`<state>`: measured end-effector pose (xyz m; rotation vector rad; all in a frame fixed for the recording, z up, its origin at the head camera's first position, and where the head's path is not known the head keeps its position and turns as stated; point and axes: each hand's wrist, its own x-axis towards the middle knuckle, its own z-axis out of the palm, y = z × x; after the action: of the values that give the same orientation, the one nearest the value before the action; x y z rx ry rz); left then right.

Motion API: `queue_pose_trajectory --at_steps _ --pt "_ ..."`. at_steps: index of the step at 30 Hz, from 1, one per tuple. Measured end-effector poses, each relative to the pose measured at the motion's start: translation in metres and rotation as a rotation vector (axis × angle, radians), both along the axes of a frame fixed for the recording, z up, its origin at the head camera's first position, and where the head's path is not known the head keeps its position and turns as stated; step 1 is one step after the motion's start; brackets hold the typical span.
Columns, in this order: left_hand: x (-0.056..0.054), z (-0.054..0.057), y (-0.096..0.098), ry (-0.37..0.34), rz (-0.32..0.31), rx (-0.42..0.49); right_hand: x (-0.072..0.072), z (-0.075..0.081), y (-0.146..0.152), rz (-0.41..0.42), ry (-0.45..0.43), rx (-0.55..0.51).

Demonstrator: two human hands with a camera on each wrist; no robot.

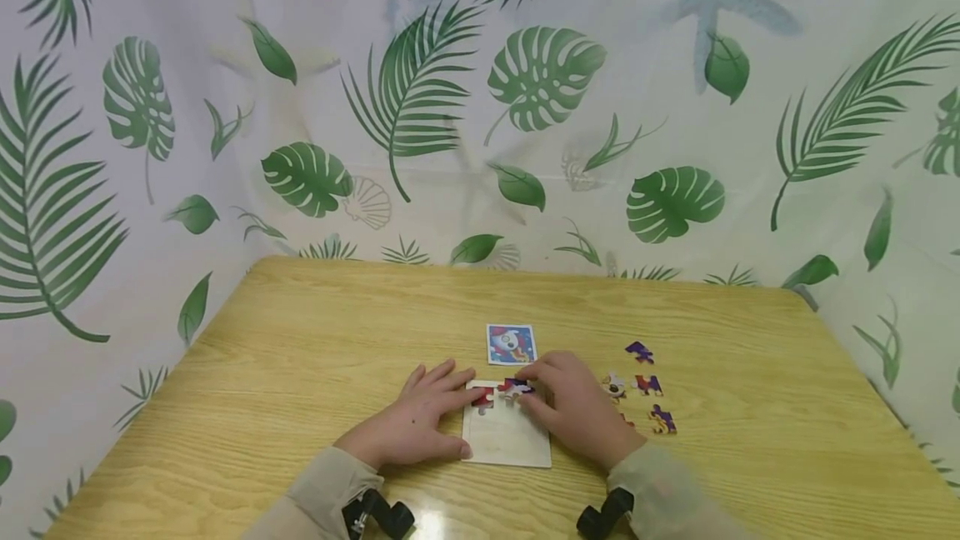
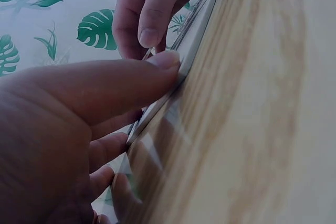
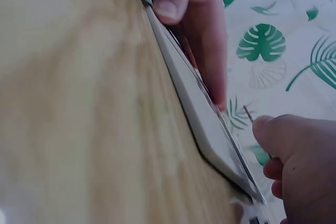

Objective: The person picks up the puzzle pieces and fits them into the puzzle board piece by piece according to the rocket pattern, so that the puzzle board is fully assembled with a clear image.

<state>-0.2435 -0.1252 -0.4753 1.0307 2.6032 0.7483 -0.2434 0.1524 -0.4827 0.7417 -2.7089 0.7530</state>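
A pale square puzzle board lies on the table between the hands. My left hand rests at its left side with fingers spread, the index fingertip on a red puzzle piece in the board's upper left corner. The left thumb touches the board's near edge. Over the top of the board, my right hand pinches a purple, red and white puzzle piece between thumb and fingers. In the right wrist view that piece shows as a thin edge, tilted above the board.
A small picture card with a white figure on blue lies just behind the board. Several loose puzzle pieces, among them a purple one and a red and purple one, lie right of the right hand. A leaf-patterned curtain hangs behind the wooden table.
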Motion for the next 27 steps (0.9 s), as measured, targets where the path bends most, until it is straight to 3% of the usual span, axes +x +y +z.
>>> queue_pose_trajectory --at_steps 15,27 --pt "-0.001 0.0 0.0 -0.023 0.021 -0.008 0.003 -0.003 -0.013 -0.003 -0.018 0.104" --pt "0.003 0.002 0.005 0.016 0.003 -0.04 0.003 0.0 -0.019 -0.042 -0.017 0.17"
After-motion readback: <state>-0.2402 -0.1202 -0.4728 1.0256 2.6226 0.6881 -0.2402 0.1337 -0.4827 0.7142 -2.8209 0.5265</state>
